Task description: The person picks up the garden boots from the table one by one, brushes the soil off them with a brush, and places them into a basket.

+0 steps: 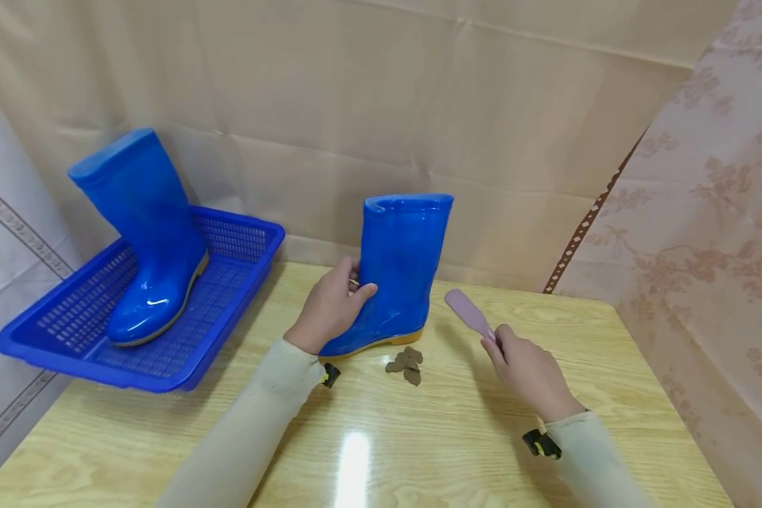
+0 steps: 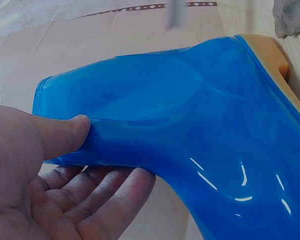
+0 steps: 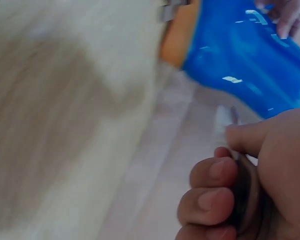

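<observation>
A blue rubber rain boot [image 1: 401,261] with a yellow-orange sole stands upright on the table. My left hand [image 1: 333,303] grips its shaft from the left, thumb [image 2: 65,135] on the near side and fingers [image 2: 115,200] curled underneath in the left wrist view. To the right, my right hand [image 1: 533,370] holds the handle of a mauve paddle-shaped tool [image 1: 466,310], its flat end raised toward the boot but apart from it. Several flat brown pieces [image 1: 406,363] lie in a small pile by the boot's heel.
At the left, a blue plastic basket [image 1: 241,243] holds the other blue rain boot [image 1: 149,212], standing tilted inside. A beige cloth [image 1: 482,127] hangs behind the wood-grain table [image 1: 444,437], and a floral curtain [image 1: 711,247] borders the right side.
</observation>
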The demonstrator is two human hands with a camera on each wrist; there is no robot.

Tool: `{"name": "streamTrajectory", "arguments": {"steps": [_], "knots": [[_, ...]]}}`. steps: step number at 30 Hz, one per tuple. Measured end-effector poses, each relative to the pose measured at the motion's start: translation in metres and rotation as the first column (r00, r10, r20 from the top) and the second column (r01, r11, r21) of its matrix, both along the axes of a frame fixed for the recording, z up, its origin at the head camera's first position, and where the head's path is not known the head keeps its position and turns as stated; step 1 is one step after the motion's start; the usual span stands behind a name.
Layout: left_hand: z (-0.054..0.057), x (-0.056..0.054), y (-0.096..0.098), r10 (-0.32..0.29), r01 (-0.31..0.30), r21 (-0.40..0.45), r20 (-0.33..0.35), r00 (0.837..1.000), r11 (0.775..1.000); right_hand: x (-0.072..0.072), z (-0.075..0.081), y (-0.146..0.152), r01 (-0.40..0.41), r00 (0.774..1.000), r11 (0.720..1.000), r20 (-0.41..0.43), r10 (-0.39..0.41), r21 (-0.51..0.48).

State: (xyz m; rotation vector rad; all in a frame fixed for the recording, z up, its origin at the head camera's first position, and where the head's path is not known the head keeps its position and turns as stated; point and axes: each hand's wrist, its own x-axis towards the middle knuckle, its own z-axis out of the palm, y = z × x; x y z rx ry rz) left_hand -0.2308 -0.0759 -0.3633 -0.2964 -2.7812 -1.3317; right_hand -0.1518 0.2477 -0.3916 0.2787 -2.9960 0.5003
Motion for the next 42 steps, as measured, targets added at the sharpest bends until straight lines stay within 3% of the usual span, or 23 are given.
{"name": "streamTrajectory", "arguments": {"steps": [9,18,25,34,38,42], "knots": [[-0.001,-0.001,0.001,0.003,-0.003,-0.01,0.012,1.0,1.0,0.008,-0.019,0.031,0.058,0.993,0.995,0.096,-0.065,0.075],[0.0,0.0,0.001,-0.008,0.008,0.004,-0.003,1.0,1.0,0.009,-0.019,0.036,0.103,0.976,0.99,0.183,-0.119,0.094],[-0.001,0.001,0.001,0.006,-0.006,0.012,-0.034,0.999,1.0,0.009,-0.017,0.035,0.133,0.969,0.987,0.2,-0.148,0.087],[-0.003,0.003,0.001,0.029,-0.01,0.156,-0.12,0.992,0.988,0.008,-0.013,0.037,0.171,0.944,0.98,0.269,-0.191,0.097],[0.004,0.006,-0.002,0.049,-0.006,0.25,-0.166,0.985,0.968,0.008,-0.011,0.038,0.184,0.933,0.975,0.291,-0.213,0.122],[0.017,0.009,-0.007,0.063,-0.013,0.278,-0.171,0.983,0.96,0.009,-0.008,0.04,0.208,0.924,0.967,0.296,-0.243,0.144]]}}
